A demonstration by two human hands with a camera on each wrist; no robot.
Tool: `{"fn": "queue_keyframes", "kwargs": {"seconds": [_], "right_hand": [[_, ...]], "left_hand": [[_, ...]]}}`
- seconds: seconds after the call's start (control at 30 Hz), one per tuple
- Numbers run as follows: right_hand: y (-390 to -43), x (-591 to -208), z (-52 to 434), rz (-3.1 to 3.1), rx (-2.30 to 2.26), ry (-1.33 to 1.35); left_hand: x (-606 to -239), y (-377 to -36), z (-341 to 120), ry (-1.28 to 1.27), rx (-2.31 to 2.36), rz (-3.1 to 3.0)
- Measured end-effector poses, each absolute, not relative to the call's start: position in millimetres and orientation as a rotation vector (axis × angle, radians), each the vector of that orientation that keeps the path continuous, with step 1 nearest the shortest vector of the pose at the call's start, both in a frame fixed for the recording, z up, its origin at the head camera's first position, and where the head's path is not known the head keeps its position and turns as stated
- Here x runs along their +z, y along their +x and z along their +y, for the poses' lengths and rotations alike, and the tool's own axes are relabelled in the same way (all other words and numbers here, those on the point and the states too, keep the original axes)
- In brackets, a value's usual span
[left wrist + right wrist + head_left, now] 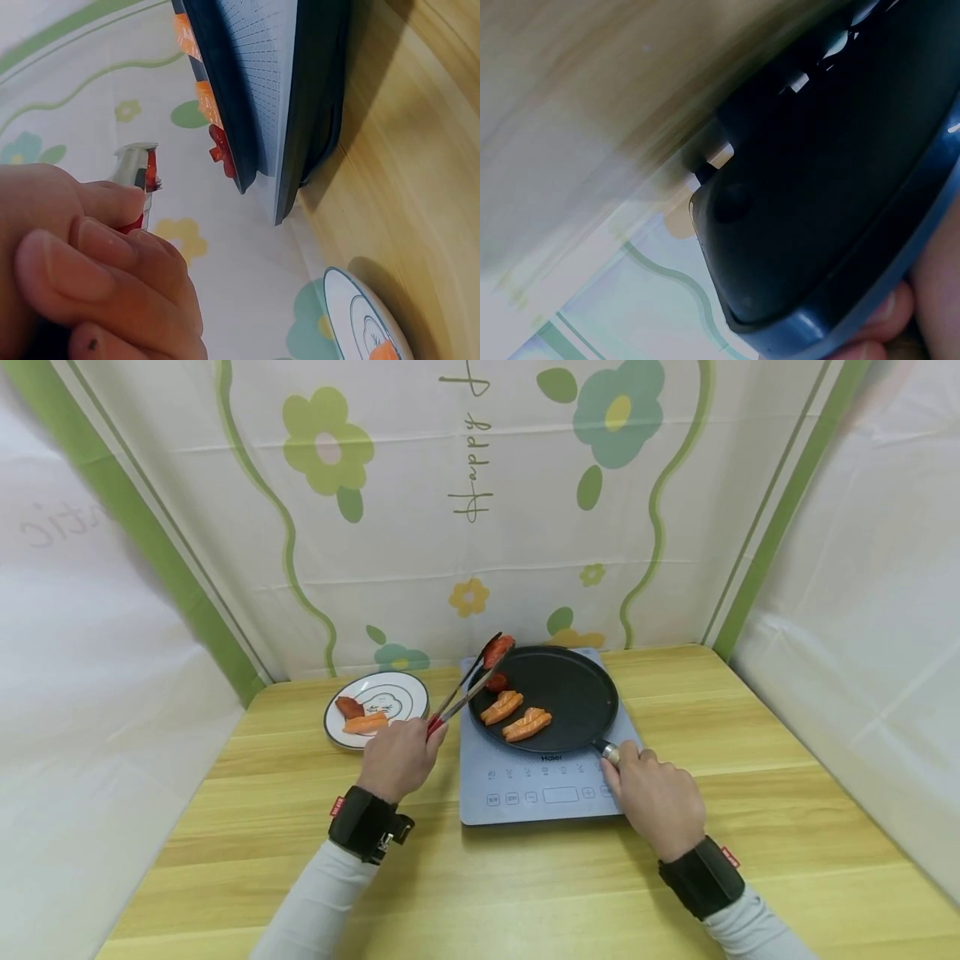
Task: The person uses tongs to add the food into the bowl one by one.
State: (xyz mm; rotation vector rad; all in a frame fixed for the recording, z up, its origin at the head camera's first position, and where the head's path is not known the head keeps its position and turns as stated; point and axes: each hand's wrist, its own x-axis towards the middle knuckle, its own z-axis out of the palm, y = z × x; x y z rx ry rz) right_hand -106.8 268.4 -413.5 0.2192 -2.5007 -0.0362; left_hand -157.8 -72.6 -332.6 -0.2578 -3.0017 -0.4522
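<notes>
The left hand [400, 758] curls round the red-handled metal tongs [467, 689], whose tips pinch a red slice of food [498, 650] above the far left rim of the round black frying pan [570, 689]. The right hand [654, 795] grips the pan's handle [609, 751] on the grey induction cooker [540, 785]. Two orange salmon pieces [516, 716] lie in the pan; a white plate [408, 692] sits left on the wooden table [525, 885]
</notes>
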Motion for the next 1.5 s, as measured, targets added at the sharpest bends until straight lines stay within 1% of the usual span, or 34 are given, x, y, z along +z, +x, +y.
{"fn": "queue_keyframes", "kwargs": {"seconds": [0.83,1.5], "right_hand": [[-109,-414,268,-2.454,-0.061,0.235],[-107,-413,268,-2.53,-0.039,0.207]], "left_hand": [[-338,-173,-49,-0.285,-0.445,-3.021],[-342,-185,-32,-0.27,-0.475,-3.066]]}}
